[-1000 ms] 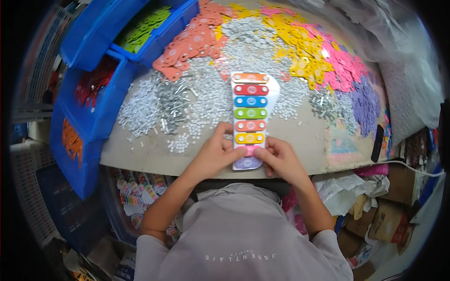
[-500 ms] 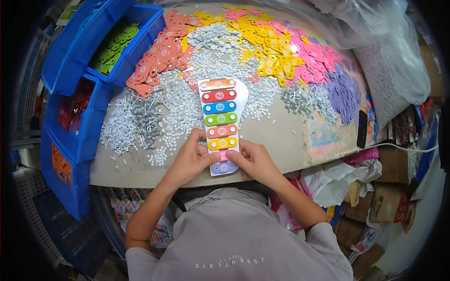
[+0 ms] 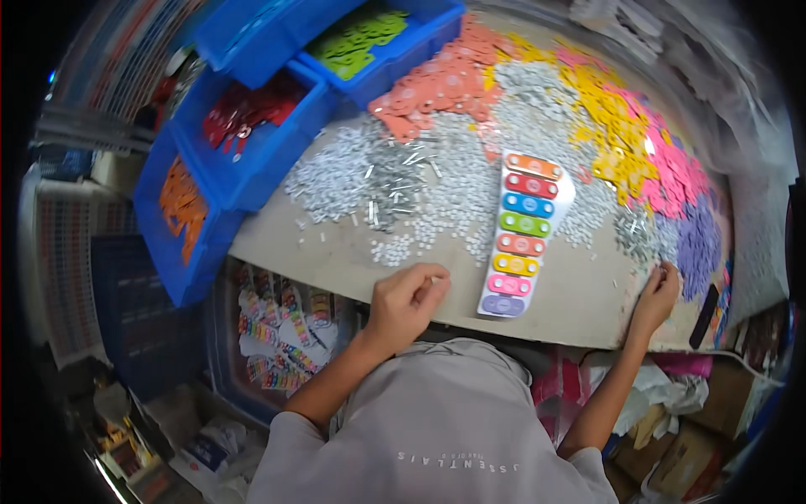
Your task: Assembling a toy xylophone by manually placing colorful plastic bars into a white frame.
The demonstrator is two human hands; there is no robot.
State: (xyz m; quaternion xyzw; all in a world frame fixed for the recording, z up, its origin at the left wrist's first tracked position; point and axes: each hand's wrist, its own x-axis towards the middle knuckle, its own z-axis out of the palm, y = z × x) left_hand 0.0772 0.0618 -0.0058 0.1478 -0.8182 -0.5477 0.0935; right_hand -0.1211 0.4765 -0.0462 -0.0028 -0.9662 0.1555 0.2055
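A toy xylophone board, white with a row of coloured bars held by white caps, lies on the table with neither hand on it. The lowest bar, a purple one, is at its near end. To its left, over the table's front edge, my left hand is curled with fingers drawn together; whatever may be inside is hidden. Off to the right, my right hand has its fingertips together at the near edge of a pile of small pale pegs, beside purple bars. What it pinches is too small to make out.
Blue bins at the left hold green, red and orange bars. Salmon bars, yellow bars and pink bars lie heaped across the back. White caps and metal pins spread over the middle. A black phone-like object lies at the right edge.
Both hands have let go of the xylophone board, which now lies on the table. My right hand has moved right to the pegs, my left hand leftward. The view has turned left.
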